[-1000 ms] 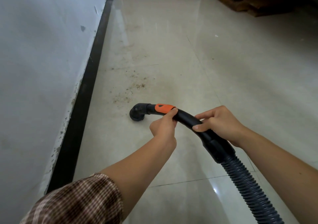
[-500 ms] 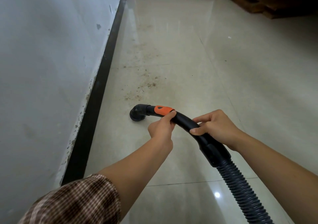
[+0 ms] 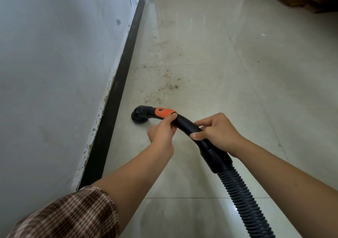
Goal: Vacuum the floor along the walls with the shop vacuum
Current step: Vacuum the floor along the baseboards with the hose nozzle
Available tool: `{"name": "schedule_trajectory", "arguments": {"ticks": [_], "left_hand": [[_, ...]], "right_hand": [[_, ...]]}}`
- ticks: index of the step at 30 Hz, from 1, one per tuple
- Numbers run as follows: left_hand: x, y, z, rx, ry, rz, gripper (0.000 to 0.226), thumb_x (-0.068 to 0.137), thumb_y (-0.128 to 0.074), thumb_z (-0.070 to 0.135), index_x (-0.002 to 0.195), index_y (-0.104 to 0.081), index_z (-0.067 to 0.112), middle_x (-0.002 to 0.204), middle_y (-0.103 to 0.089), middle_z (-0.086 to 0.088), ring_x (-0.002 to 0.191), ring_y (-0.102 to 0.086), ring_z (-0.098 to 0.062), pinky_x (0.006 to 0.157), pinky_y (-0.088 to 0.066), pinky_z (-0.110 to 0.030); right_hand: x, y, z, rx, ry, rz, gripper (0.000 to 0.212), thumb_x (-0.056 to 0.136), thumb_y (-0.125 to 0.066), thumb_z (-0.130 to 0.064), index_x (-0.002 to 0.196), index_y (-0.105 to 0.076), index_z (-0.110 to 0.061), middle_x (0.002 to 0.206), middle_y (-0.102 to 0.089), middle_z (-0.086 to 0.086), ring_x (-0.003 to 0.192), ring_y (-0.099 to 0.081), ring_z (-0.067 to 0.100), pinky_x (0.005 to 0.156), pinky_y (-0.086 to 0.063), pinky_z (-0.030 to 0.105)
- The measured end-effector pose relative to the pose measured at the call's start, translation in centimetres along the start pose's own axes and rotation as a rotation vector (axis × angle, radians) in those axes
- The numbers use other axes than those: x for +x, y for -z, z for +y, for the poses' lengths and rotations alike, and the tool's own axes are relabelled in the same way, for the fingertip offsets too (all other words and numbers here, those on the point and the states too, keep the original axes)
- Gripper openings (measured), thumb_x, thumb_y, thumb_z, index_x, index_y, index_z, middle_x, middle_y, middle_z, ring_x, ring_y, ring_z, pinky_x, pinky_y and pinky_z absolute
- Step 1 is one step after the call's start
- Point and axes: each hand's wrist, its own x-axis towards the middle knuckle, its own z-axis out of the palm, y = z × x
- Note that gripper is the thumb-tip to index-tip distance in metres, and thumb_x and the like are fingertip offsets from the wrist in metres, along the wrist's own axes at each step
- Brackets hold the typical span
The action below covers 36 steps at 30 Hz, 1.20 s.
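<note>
Both hands, left hand and right hand, grip the vacuum wand, its nozzle near the baseboard.

Glossy pale floor tiles, matt chipped plaster wall, ribbed black plastic hose, smooth orange plastic collar, checked cloth sleeve.

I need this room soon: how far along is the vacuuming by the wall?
Done: the nearest floor looks free of crumbs. In hand: left hand and right hand grip the hose handle, nozzle down near the baseboard. Left: brown dirt just ahead of the nozzle and smudges farther along.
</note>
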Motion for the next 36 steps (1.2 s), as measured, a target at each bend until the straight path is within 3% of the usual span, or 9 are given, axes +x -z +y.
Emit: {"name": "schedule_trajectory", "arguments": {"ticks": [11, 13, 16, 18, 23, 28, 32, 36], "left_hand": [[1.5, 2.4, 2.0, -0.001, -0.052, 0.090, 0.018, 0.075, -0.078, 0.004, 0.086, -0.064, 0.006, 0.060, -0.072, 0.002, 0.056, -0.070, -0.006, 0.075, -0.054, -0.023], [1.9, 3.0, 2.5, -0.003, -0.068, 0.119, 0.018, 0.075, -0.078, 0.004, 0.086, -0.063, 0.006, 0.065, -0.073, -0.002, 0.057, -0.070, -0.007, 0.076, -0.055, -0.023], [2.5, 3.7, 3.1, 0.011, -0.074, 0.106, 0.018, 0.078, -0.075, 0.006, 0.091, -0.063, 0.008, 0.090, -0.072, -0.008, 0.074, -0.070, -0.010, 0.083, -0.054, -0.024], [2.7, 3.8, 3.3, 0.014, -0.069, 0.091, 0.017, 0.079, -0.075, 0.006, 0.090, -0.062, 0.010, 0.094, -0.071, -0.007, 0.078, -0.068, -0.010, 0.084, -0.052, -0.024], [2.5, 3.2, 3.2, -0.021, -0.076, 0.074, 0.017, 0.079, -0.075, 0.003, 0.087, -0.062, 0.008, 0.079, -0.070, -0.004, 0.062, -0.069, -0.007, 0.084, -0.053, -0.025], [2.3, 1.8, 2.5, -0.042, -0.051, 0.015, 0.015, 0.078, -0.075, 0.002, 0.087, -0.064, 0.005, 0.065, -0.071, 0.000, 0.054, -0.069, -0.004, 0.071, -0.054, -0.020], [1.9, 0.5, 1.5, -0.059, -0.031, -0.012, 0.015, 0.078, -0.075, 0.001, 0.087, -0.063, 0.003, 0.059, -0.071, 0.001, 0.056, -0.069, -0.005, 0.068, -0.056, -0.017], [1.6, -0.6, 0.6, -0.056, -0.023, -0.026, 0.019, 0.076, -0.076, 0.001, 0.089, -0.064, 0.000, 0.066, -0.073, -0.003, 0.060, -0.071, -0.007, 0.075, -0.057, -0.021]], "right_hand": [[2.1, -3.9, -0.4, -0.017, 0.045, -0.055, 0.017, 0.075, -0.076, -0.009, 0.090, -0.079, -0.016, 0.074, -0.074, 0.011, 0.056, -0.063, 0.016, 0.070, -0.057, 0.035], [2.3, -4.9, -0.7, -0.019, 0.051, -0.057, 0.019, 0.076, -0.076, -0.010, 0.094, -0.078, -0.015, 0.073, -0.074, 0.009, 0.057, -0.063, 0.015, 0.067, -0.056, 0.032], [2.6, -6.1, -1.0, -0.023, 0.068, -0.040, 0.025, 0.076, -0.078, -0.012, 0.101, -0.077, -0.016, 0.073, -0.074, 0.007, 0.055, -0.065, 0.016, 0.060, -0.055, 0.026], [2.7, -6.4, -1.0, -0.033, 0.083, -0.014, 0.027, 0.075, -0.079, -0.014, 0.102, -0.077, -0.018, 0.075, -0.075, 0.007, 0.058, -0.068, 0.020, 0.060, -0.058, 0.028], [2.8, -6.0, -1.0, -0.068, 0.083, 0.042, 0.031, 0.073, -0.080, -0.015, 0.103, -0.076, -0.019, 0.078, -0.076, 0.004, 0.065, -0.072, 0.022, 0.067, -0.061, 0.034], [2.5, -4.4, -0.6, -0.066, 0.043, 0.086, 0.044, 0.072, -0.083, -0.016, 0.115, -0.073, -0.017, 0.066, -0.068, -0.017, 0.061, -0.070, 0.008, 0.052, -0.052, 0.014], [1.9, -3.0, -0.1, -0.062, 0.024, 0.121, 0.046, 0.071, -0.083, -0.016, 0.115, -0.073, -0.017, 0.075, -0.074, -0.010, 0.064, -0.071, 0.010, 0.063, -0.057, 0.022], [1.4, -1.7, 0.6, -0.049, 0.008, 0.145, 0.046, 0.070, -0.083, -0.016, 0.114, -0.073, -0.017, 0.078, -0.076, -0.006, 0.068, -0.072, 0.012, 0.070, -0.059, 0.028]]}}
